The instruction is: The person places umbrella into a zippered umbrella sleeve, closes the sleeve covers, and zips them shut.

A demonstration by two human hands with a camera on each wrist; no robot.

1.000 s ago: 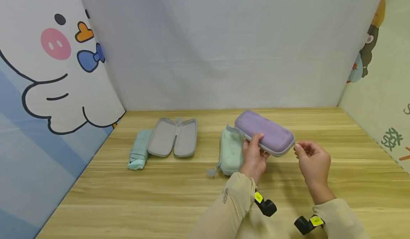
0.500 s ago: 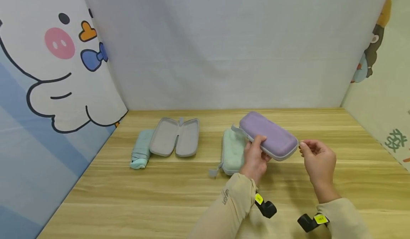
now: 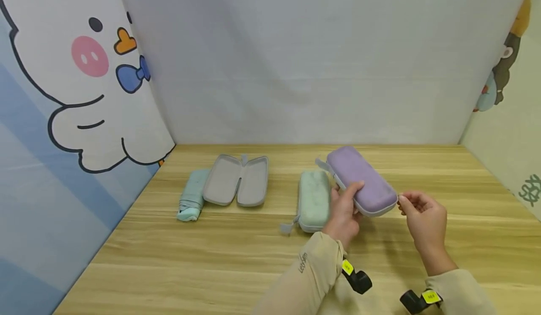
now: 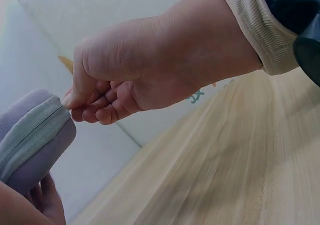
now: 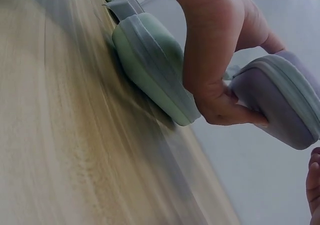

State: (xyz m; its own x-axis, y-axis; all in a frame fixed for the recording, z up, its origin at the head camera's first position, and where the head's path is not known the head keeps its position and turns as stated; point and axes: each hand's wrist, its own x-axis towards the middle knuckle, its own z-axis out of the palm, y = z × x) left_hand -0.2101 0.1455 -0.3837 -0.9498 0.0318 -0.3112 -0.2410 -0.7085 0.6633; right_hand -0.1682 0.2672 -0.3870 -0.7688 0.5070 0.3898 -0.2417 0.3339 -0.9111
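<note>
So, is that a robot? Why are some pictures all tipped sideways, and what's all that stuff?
No robot, just a person: the left grip and the right grip are bare hands. The straight picture comes from a camera on the head, looking down. The two tipped ones come from the wrist cameras, which lean as the wrists do; each mostly shows the opposite grip. The left grip holds a purple case above the wooden table. The right grip pinches at the end of that case, but exactly what it pinches is too small to see. On the table lie a closed green case, a grey case spread open, and a teal bundle right beside it.
</note>
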